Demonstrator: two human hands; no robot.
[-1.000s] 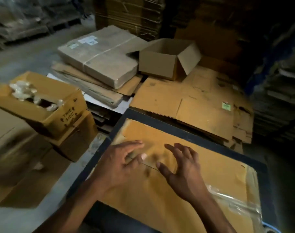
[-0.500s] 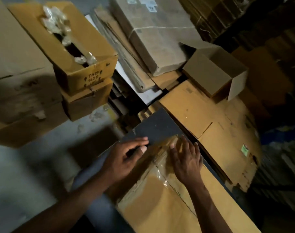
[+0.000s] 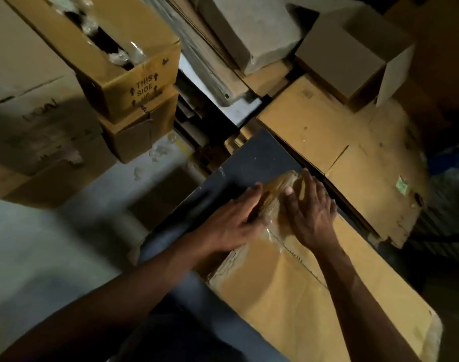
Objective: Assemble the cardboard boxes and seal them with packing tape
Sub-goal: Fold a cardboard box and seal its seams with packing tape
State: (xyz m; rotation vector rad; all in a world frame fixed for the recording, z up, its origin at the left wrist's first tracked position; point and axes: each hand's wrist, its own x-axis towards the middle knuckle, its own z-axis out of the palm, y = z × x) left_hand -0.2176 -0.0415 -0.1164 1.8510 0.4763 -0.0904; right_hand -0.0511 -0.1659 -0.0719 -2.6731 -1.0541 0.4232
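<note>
Right now both hands lie flat on the far corner of a flattened cardboard box (image 3: 314, 304) that rests on a dark table (image 3: 252, 158), running from the middle of the view to the near right. The left hand (image 3: 231, 223) presses at the box's left edge with fingers straight and close together, pointing to the far right; the right hand (image 3: 310, 207) lies just beside it on the corner, fingers straight and slightly spread, thumb toward the left hand. Neither hand curls round anything. My guess is that the step in hand is smoothing tape down over a seam, and to do it well the palms should press firmly and slide outward from the seam, so the strip beds flat without bubbles, with one hand bracing the board so it cannot slip off the table. The box is tan and dull, with a glossy strip of clear tape (image 3: 271, 235) along a crease between the hands; the tape looks wrinkled at the corner. Whether the strip reaches all the way down the seam cannot be told in this dim light. Beyond the table, flat cardboard sheets (image 3: 327, 131) lie on the right, an open box marked "THIS SIDE" (image 3: 134, 82) stands at the far left, and a small grey box (image 3: 348, 58) sits at the far right.
</note>
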